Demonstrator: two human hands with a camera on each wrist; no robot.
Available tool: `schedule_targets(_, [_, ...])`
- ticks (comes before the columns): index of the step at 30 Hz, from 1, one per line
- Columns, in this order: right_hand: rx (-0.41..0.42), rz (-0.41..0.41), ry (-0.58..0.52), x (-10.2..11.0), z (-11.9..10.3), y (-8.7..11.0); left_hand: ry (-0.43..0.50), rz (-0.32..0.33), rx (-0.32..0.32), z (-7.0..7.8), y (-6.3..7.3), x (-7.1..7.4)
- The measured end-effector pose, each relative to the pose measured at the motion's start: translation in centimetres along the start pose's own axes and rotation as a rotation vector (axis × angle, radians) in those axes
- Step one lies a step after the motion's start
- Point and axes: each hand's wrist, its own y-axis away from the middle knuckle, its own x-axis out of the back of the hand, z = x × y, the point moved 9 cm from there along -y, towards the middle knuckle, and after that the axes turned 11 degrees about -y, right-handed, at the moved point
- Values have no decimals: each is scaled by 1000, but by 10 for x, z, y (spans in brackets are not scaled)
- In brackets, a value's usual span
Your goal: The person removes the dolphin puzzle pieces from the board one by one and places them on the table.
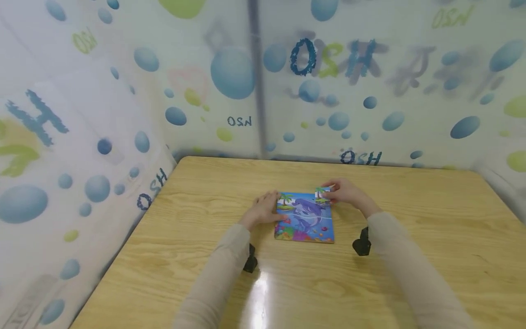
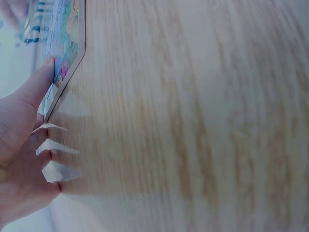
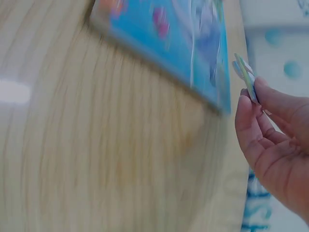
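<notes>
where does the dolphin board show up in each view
Head: board just right of centre, below mid-height.
Left wrist: board at upper left, cut off by the top edge.
Right wrist: board at upper middle, cut off by the top edge.
Shared landmark: the wood-grain table.

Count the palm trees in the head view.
2: one palm tree on the dolphin picture, upper left; another on the small piece pinched by the right grip. Others may be hidden.
</notes>
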Motion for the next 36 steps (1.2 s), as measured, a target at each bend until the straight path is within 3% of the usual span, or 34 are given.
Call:
schedule_targets(5, [-39,50,-22,20,18,12,0,-4,-4,-3,2,0])
schedule_targets(14, [-115,88,13,30,34,18,12,-3,0,-8,2,0])
schedule_targets(27, [-132,142,226,37,33,20,28,-9,-4,-5,2,0])
schedule_targets(36, [-154,171,188,40,36,23,9,-18,2,-2,0,0])
